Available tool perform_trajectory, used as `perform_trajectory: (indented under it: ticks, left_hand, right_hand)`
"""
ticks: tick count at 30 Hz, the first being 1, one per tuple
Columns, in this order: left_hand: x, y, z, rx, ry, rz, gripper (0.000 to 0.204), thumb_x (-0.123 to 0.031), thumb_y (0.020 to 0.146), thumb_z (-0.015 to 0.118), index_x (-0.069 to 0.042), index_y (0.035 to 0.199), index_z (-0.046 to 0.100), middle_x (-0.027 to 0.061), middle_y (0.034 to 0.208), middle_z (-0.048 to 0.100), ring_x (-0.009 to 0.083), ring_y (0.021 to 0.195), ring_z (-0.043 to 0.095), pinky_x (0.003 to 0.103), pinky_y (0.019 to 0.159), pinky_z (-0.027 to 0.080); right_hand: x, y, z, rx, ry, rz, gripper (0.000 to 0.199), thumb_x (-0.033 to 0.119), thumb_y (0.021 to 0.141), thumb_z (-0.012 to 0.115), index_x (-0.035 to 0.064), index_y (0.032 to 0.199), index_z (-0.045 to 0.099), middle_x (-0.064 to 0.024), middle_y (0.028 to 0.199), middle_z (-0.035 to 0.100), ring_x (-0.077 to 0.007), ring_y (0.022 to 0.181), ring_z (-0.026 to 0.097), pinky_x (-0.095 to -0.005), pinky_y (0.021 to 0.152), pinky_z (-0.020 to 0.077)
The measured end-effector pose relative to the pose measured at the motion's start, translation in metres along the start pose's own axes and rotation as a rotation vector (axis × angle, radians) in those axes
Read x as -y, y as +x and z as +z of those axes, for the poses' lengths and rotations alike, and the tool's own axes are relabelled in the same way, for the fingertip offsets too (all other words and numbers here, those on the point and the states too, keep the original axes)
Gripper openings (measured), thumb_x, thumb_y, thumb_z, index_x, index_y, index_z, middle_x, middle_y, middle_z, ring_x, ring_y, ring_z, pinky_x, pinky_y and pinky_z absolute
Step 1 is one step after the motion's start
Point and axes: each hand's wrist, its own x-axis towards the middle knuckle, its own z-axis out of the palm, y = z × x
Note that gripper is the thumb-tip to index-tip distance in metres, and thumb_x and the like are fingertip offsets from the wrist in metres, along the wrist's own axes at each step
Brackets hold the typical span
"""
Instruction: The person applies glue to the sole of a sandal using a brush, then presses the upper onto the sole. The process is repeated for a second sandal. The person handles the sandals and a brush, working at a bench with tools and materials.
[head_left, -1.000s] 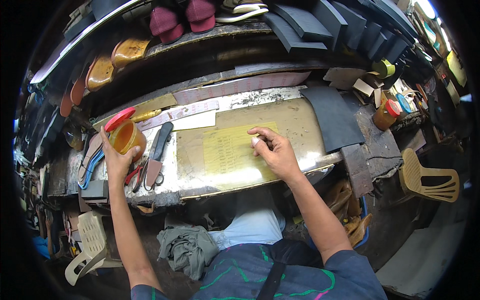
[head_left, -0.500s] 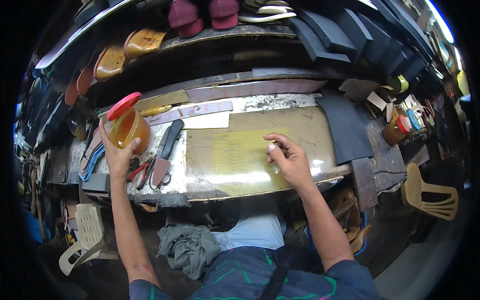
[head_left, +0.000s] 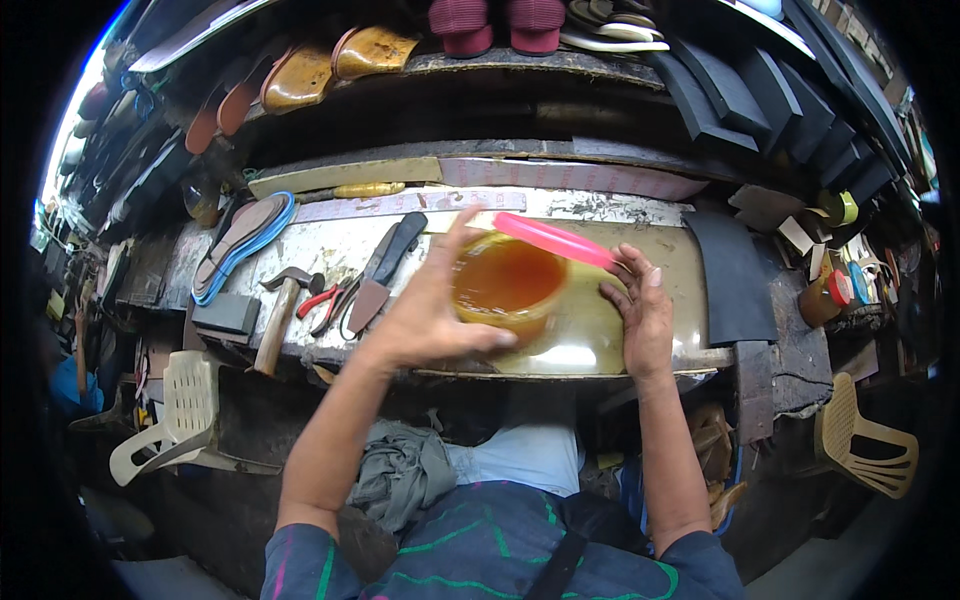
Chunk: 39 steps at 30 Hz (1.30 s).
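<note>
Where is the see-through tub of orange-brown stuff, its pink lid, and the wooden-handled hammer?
see-through plastic tub of orange-brown liquid (head_left: 505, 285), head view, liquid surface
flat pink lid (head_left: 553, 240), head view, middle
wooden-handled hammer (head_left: 274, 325), head view, handle

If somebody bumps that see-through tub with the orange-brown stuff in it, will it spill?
Probably. The tub looks nearly full, and its pink lid sits tilted, so the contents could slop out. It may feel fairly heavy for its size. The left hand grips its side; thin plastic walls might flex if squeezed.

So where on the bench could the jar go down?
The bare patch of sheet under the jar, between left hand and right hand. Crowded left: hammer, pliers, knife.
</note>
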Motion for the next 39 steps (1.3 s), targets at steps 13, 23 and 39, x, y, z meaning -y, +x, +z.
perform_trajectory:
  ticks: [13, 23, 39]
  left_hand:
    - [0.01, -0.006, 0.082, -0.074, -0.322, -0.093, 0.123, -0.027, 0.072, 0.101, 0.001, 0.167, 0.027, 0.0241, 0.163, 0.045, 0.0352, 0.15, 0.049, 0.049, 0.122, 0.045]
    - [0.012, -0.009, 0.079, -0.047, -0.395, -0.094, 0.115, -0.032, 0.076, 0.099, 0.004, 0.164, 0.034, 0.0249, 0.159, 0.052, 0.0338, 0.147, 0.054, 0.046, 0.121, 0.047]
    - [0.009, -0.005, 0.076, 0.029, -0.164, -0.054, 0.111, -0.029, 0.084, 0.092, 0.0, 0.169, 0.026, 0.0289, 0.161, 0.049, 0.0365, 0.149, 0.051, 0.045, 0.123, 0.043]
  right_hand:
    - [0.027, -0.029, 0.015, 0.039, -0.045, -0.104, 0.071, 0.049, 0.115, 0.044, 0.0008, 0.165, 0.033, -0.0213, 0.165, 0.04, -0.0327, 0.154, 0.039, -0.0446, 0.129, 0.0284]
    - [0.04, -0.045, 0.026, 0.068, -0.653, -0.295, 0.063, 0.033, 0.102, 0.071, 0.0039, 0.154, 0.051, -0.0288, 0.165, 0.03, -0.0419, 0.154, 0.037, -0.0502, 0.126, 0.0318]
    - [0.042, -0.052, 0.024, 0.056, -0.726, -0.261, 0.07, 0.039, 0.094, 0.08, 0.0076, 0.15, 0.054, -0.0292, 0.164, 0.032, -0.0444, 0.153, 0.037, -0.0517, 0.126, 0.0319]
